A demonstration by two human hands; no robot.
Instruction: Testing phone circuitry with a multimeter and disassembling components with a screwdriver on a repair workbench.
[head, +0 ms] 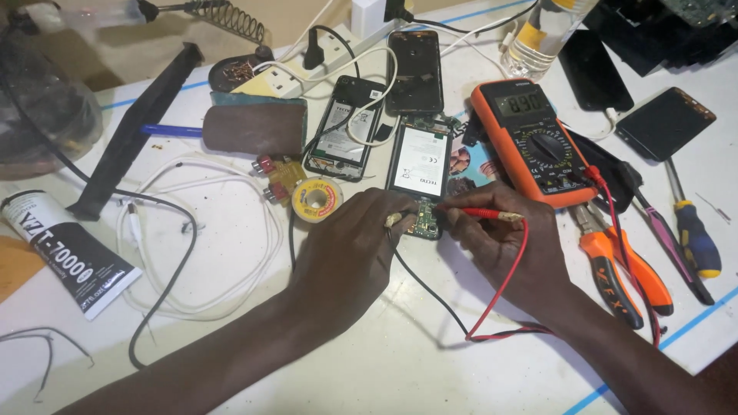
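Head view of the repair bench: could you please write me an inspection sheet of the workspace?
Surface: white table with blue tape lines, scuffed.
Job's things: opened phone, back off, battery showing; red probe and black probe meet at its lower circuit board; orange multimeter switched on.
Clutter: two more opened phones, solder reel, glue tube, orange pliers, screwdriver, loose screens.
Hands: left hand holds the black probe; right hand holds the red probe.
Cables: white cable coiled, red lead and black lead cross the table.
Surroundings: power strip, soldering-iron stand, bottle.
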